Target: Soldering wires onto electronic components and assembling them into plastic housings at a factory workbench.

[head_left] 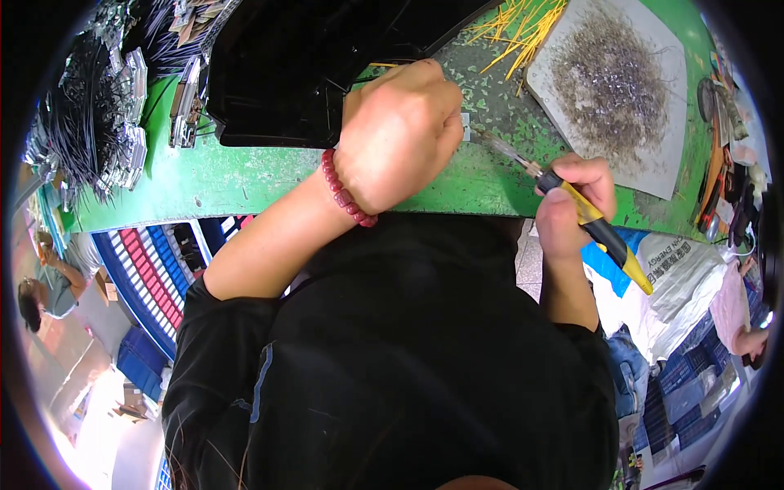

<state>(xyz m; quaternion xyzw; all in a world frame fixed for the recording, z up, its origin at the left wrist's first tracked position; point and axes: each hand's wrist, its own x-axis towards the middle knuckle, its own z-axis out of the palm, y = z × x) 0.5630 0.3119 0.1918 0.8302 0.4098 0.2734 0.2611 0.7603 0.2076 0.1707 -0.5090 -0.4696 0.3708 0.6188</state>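
My right hand (pixel 576 204) grips a yellow-and-black soldering iron (pixel 600 229). Its metal tip points left, close to a small pale piece (pixel 467 127) beside my left hand's fingers. My left hand (pixel 400 131), with a red bead bracelet (pixel 339 192) at the wrist, is closed with its back toward me. Whatever its fingers hold is hidden under the hand. Just left of and beyond that hand lies a large glossy black plastic housing (pixel 278 82), with a thin dark wire by its edge.
The worn green table (pixel 269 175) carries a pale board (pixel 665 163) heaped with dark metal clippings (pixel 612 82). Yellow wires (pixel 518 37) lie beside it. Metal parts with black wires (pixel 90 122) pile up at left; tools (pixel 723 147) line the right edge. Other people are in the background.
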